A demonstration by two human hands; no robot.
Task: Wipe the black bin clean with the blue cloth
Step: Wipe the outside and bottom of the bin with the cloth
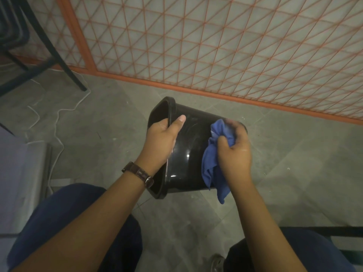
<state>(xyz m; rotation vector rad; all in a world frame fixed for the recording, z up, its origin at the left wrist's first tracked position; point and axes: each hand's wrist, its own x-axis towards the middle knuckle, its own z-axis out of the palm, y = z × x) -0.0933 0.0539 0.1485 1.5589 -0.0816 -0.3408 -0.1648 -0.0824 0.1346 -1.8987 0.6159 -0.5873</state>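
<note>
A glossy black bin [189,146] is held on its side above the floor, its open mouth facing left and its base to the right. My left hand [162,142] grips the rim, thumb on the outer wall and fingers inside the mouth. My right hand [234,152] is closed on a bunched blue cloth [213,161] and presses it against the bin's outer wall near the base. A tail of the cloth hangs down below the bin. A brown watch sits on my left wrist.
An orange mesh fence [216,48] runs along the back over a grey tiled floor [294,163]. Black chair legs [64,69] stand at the upper left, with a thin white cord [59,122] trailing across the floor. My knees in blue trousers fill the bottom.
</note>
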